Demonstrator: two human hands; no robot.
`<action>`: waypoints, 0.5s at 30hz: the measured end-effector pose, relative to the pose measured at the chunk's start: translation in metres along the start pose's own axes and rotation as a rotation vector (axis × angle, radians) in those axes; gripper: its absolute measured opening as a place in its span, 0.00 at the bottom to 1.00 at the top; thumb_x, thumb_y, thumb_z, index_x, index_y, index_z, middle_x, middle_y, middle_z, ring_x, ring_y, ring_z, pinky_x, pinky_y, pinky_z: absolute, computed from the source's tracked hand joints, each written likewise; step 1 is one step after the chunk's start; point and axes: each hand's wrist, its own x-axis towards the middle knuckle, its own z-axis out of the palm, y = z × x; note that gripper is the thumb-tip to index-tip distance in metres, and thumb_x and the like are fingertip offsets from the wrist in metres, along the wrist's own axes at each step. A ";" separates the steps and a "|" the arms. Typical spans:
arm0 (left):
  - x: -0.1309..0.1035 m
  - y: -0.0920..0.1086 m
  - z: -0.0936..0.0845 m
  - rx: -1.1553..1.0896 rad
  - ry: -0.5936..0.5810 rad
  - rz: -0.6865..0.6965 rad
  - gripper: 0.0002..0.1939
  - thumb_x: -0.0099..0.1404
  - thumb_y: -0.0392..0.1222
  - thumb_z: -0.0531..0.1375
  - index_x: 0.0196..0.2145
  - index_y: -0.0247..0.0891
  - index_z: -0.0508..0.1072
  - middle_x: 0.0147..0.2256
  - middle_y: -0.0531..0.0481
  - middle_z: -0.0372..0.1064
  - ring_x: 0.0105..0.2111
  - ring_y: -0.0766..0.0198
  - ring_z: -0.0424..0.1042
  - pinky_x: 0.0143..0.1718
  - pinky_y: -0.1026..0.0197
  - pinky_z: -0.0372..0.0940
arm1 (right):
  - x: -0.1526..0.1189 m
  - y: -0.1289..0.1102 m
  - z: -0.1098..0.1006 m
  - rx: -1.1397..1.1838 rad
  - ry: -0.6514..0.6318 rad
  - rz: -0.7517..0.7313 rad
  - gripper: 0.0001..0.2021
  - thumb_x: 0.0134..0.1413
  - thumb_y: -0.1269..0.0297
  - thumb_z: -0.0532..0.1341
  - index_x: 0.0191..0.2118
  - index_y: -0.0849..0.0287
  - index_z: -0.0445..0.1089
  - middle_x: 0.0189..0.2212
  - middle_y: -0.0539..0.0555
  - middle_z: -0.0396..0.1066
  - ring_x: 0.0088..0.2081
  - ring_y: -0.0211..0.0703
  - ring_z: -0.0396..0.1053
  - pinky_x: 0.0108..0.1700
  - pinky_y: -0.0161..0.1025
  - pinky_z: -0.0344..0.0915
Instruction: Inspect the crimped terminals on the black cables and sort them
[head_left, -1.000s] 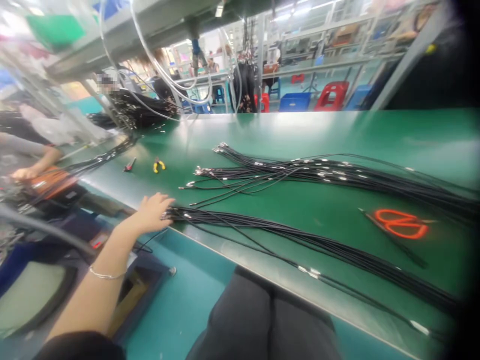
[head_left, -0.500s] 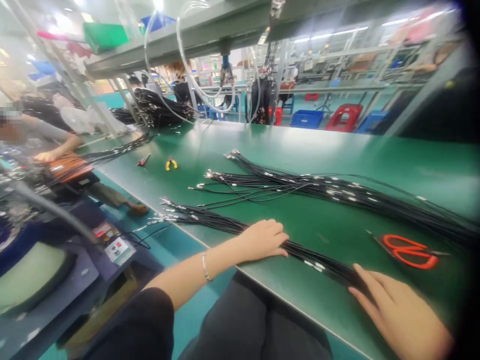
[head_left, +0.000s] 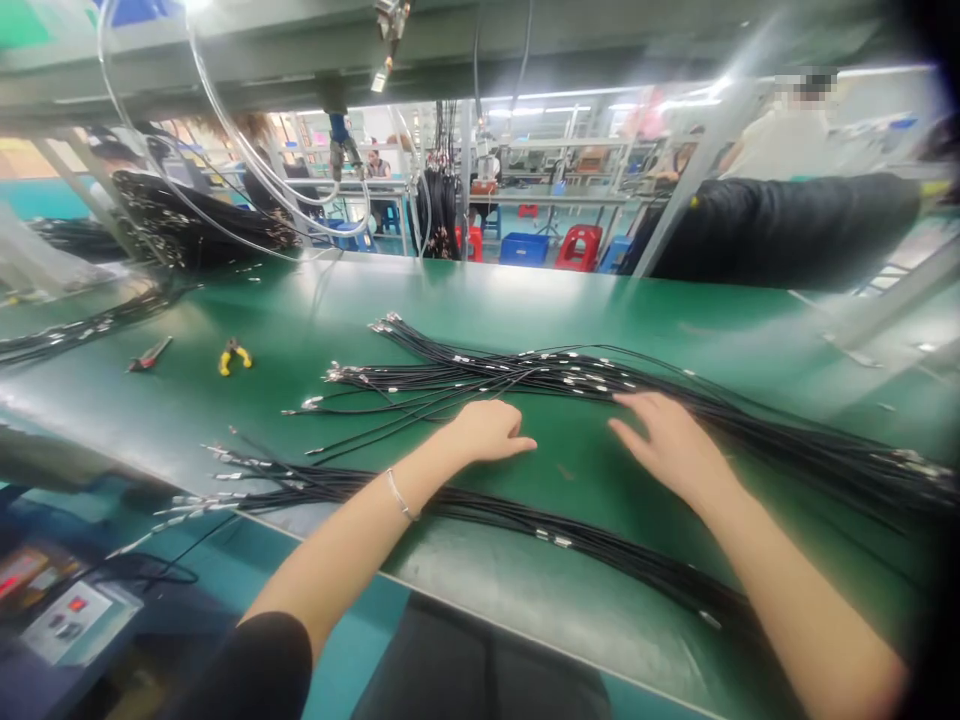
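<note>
Two bundles of black cables with silvery connector ends lie on the green tabletop. My left hand (head_left: 489, 432) hovers between them, thumb stretched out and fingers loosely bent, with nothing seen in it. Its forearm passes over the near cable bundle (head_left: 495, 507), which runs along the table's front edge. My right hand (head_left: 667, 440) is open, its fingertips at the front side of the far cable bundle (head_left: 555, 372); whether they touch it I cannot tell. Several loose cables fan out at that bundle's left end.
Yellow-handled pliers (head_left: 235, 357) and a red-handled tool (head_left: 151, 355) lie on the table (head_left: 300, 300) at left. Clear tubes (head_left: 247, 165) hang from the overhead beam (head_left: 262, 80). A large black roll (head_left: 787, 230) stands beyond the table, with a person behind it.
Both hands have left the near cable bundle and moved away from me toward the far one. The view has turned right. The orange-handled scissors no longer show.
</note>
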 end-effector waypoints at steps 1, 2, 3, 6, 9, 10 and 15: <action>0.010 -0.006 0.003 -0.001 0.031 -0.029 0.18 0.61 0.57 0.60 0.27 0.38 0.73 0.27 0.45 0.71 0.32 0.54 0.71 0.34 0.58 0.62 | 0.017 0.006 0.005 -0.025 0.011 0.042 0.21 0.62 0.58 0.52 0.57 0.63 0.66 0.52 0.60 0.68 0.52 0.52 0.65 0.54 0.46 0.64; 0.018 -0.013 0.006 -0.007 0.069 -0.061 0.18 0.62 0.56 0.60 0.27 0.38 0.73 0.27 0.45 0.71 0.32 0.54 0.71 0.35 0.58 0.62 | 0.031 0.013 0.011 -0.047 0.023 0.086 0.22 0.63 0.60 0.51 0.58 0.64 0.64 0.53 0.61 0.68 0.53 0.52 0.65 0.54 0.46 0.64; 0.024 -0.022 0.009 -0.018 0.112 -0.094 0.18 0.63 0.55 0.58 0.28 0.38 0.73 0.28 0.45 0.71 0.33 0.54 0.71 0.36 0.57 0.62 | 0.043 0.018 0.017 -0.064 0.031 0.120 0.22 0.63 0.62 0.50 0.59 0.65 0.63 0.53 0.63 0.67 0.53 0.53 0.65 0.54 0.46 0.64; 0.033 -0.054 0.011 -0.077 0.228 -0.171 0.19 0.67 0.54 0.54 0.34 0.37 0.74 0.30 0.45 0.72 0.33 0.56 0.71 0.36 0.57 0.63 | 0.061 0.031 0.036 -0.101 0.029 0.207 0.22 0.64 0.65 0.48 0.59 0.68 0.63 0.51 0.66 0.68 0.49 0.54 0.68 0.48 0.47 0.66; 0.036 -0.075 0.009 -0.140 0.303 -0.190 0.18 0.68 0.50 0.53 0.42 0.33 0.73 0.35 0.43 0.72 0.35 0.58 0.71 0.39 0.58 0.64 | 0.059 0.036 0.048 -0.126 0.007 0.251 0.21 0.64 0.63 0.49 0.55 0.66 0.68 0.47 0.66 0.71 0.44 0.53 0.71 0.43 0.46 0.67; 0.037 -0.077 0.009 -0.158 0.319 -0.182 0.17 0.68 0.49 0.54 0.44 0.32 0.73 0.37 0.42 0.72 0.37 0.58 0.71 0.41 0.58 0.64 | 0.057 0.037 0.049 -0.131 0.004 0.255 0.20 0.64 0.62 0.49 0.53 0.63 0.70 0.46 0.64 0.71 0.43 0.52 0.71 0.41 0.45 0.67; 0.034 -0.060 0.013 -0.260 0.323 -0.106 0.11 0.64 0.45 0.58 0.35 0.36 0.77 0.35 0.46 0.74 0.39 0.57 0.70 0.47 0.56 0.62 | 0.051 0.037 0.036 -0.135 0.042 0.266 0.18 0.64 0.60 0.50 0.45 0.56 0.76 0.45 0.58 0.74 0.43 0.51 0.71 0.36 0.42 0.65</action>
